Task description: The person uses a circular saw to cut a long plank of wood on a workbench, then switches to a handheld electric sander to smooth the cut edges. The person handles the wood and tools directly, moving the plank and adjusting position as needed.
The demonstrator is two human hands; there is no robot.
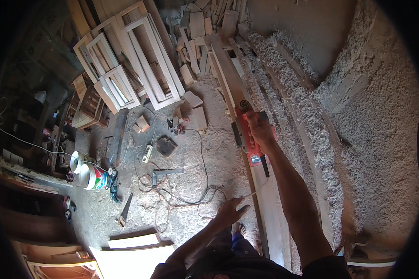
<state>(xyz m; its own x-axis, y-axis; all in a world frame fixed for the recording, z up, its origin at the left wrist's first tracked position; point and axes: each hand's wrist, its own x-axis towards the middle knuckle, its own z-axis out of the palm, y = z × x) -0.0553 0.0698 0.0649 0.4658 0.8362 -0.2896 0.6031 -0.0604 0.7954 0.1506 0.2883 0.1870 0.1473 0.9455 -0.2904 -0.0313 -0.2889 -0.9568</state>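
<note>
My right hand (260, 128) is wrapped around the handle of a red electric planer (256, 156), which rests on a long wooden board (267, 211). The board runs from near my body to the far end of the work area. Lower and to the left, my left hand (229, 212) is beside the board's left edge, its thumb spread away. A pale power cord (250, 195) passes from its fingers across the board toward the short black sleeve at the planer's rear. The palm and part of the fingers are hidden.
Wood shavings (295, 95) heap along boards on the right, beside a rough wall (381, 121). Looped cables (202, 190), a handsaw (125, 211) and a metal square (167, 171) lie on the floor. Buckets (92, 177) stand left; wooden frames (156, 65) lean at the back.
</note>
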